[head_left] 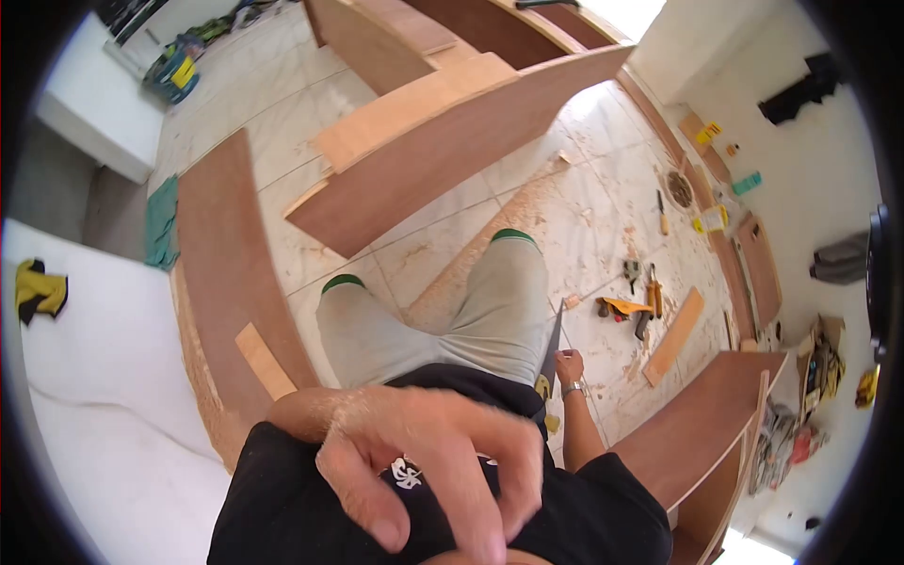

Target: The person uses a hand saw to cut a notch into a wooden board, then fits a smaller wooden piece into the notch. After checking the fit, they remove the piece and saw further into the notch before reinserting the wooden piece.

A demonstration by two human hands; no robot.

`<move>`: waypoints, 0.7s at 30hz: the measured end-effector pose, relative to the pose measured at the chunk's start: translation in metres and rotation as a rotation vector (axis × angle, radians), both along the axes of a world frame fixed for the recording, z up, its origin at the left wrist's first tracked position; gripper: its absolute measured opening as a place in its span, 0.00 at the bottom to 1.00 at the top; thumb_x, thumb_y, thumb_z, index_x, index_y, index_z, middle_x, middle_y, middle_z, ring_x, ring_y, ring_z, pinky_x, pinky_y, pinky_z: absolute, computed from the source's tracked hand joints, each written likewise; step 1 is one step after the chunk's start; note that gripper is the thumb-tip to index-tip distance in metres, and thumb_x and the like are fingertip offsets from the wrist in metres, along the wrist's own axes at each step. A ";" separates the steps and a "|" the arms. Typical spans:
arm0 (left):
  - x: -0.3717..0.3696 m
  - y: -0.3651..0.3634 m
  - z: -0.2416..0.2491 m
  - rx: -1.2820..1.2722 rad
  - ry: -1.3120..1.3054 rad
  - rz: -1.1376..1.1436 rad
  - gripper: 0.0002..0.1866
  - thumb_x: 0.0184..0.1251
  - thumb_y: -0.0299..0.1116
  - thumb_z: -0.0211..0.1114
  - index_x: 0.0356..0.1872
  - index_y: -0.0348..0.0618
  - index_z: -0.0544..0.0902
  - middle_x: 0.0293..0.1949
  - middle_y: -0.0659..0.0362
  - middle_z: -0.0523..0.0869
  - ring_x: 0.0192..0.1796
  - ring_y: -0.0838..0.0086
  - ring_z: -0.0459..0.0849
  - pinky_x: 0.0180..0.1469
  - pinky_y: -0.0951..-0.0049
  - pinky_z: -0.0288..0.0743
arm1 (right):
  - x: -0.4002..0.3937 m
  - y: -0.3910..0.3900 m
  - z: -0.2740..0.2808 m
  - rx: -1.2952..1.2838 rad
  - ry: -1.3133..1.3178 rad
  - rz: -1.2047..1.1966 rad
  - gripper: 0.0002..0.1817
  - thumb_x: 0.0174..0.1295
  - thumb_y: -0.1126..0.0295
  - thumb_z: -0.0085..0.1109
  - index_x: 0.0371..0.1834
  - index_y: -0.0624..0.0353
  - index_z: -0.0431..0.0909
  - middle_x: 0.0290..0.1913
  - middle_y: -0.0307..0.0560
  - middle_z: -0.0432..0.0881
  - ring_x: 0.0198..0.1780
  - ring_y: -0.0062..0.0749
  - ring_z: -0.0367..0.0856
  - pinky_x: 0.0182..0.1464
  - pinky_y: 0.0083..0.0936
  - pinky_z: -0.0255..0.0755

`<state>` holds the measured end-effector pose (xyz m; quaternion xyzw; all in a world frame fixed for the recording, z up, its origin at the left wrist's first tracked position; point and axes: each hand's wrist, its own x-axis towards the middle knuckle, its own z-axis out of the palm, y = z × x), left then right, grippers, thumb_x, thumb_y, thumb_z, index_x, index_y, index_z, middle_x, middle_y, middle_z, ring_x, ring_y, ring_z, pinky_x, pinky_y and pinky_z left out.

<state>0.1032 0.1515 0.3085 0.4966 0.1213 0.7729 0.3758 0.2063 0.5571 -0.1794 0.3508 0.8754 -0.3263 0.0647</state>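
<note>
My left hand [424,461] is raised close to the camera in front of my black shirt. Its fingers are apart and bent, slightly blurred, with nothing held between them. Low at my right side, my right hand [569,367] wears a metal watch at the wrist. Its fingers are closed on the edge of a hand saw [554,354], whose narrow blade points away from me. The yellowish saw handle lies nearer my body, partly hidden by the shirt.
A long wooden panel [226,254] lies left. Ahead stands a plywood frame [443,151]. Tools, including orange-handled pliers [654,294], lie on the tiled floor [603,217] at right, near a wood strip [674,337] and another wooden piece [697,424]. Sawdust covers parts of the floor.
</note>
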 end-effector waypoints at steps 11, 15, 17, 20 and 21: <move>0.049 0.016 -0.018 0.414 -0.124 0.340 0.21 0.66 0.39 0.74 0.56 0.39 0.86 0.52 0.38 0.85 0.59 0.42 0.84 0.78 0.35 0.49 | 0.046 0.010 -0.087 0.073 -0.342 0.213 0.31 0.46 0.52 0.78 0.49 0.62 0.82 0.47 0.64 0.87 0.50 0.57 0.87 0.55 0.45 0.81; 0.051 0.018 -0.020 0.434 -0.141 0.330 0.22 0.66 0.39 0.73 0.56 0.36 0.86 0.52 0.35 0.85 0.61 0.41 0.83 0.79 0.33 0.47 | 0.061 -0.013 -0.077 0.179 -0.438 0.071 0.41 0.46 0.55 0.81 0.60 0.61 0.70 0.57 0.73 0.78 0.56 0.69 0.82 0.59 0.52 0.80; 0.049 0.017 -0.017 0.410 -0.163 0.284 0.23 0.66 0.40 0.73 0.57 0.36 0.85 0.52 0.34 0.85 0.61 0.40 0.83 0.79 0.33 0.46 | 0.065 -0.015 -0.078 0.271 -0.464 0.011 0.41 0.49 0.57 0.80 0.62 0.61 0.67 0.60 0.75 0.75 0.58 0.72 0.81 0.59 0.54 0.79; 0.047 0.018 -0.018 0.376 -0.167 0.206 0.24 0.65 0.41 0.74 0.58 0.36 0.85 0.52 0.33 0.84 0.61 0.39 0.83 0.79 0.33 0.45 | 0.066 -0.016 -0.071 0.271 -0.501 -0.027 0.47 0.45 0.57 0.83 0.64 0.63 0.64 0.63 0.77 0.71 0.60 0.71 0.79 0.61 0.53 0.79; 0.046 0.021 -0.019 0.384 -0.161 0.202 0.25 0.65 0.41 0.74 0.59 0.35 0.85 0.53 0.33 0.84 0.62 0.39 0.82 0.79 0.33 0.44 | 0.063 -0.019 -0.058 0.206 -0.515 -0.044 0.49 0.42 0.57 0.85 0.64 0.64 0.64 0.63 0.74 0.72 0.60 0.68 0.80 0.62 0.51 0.79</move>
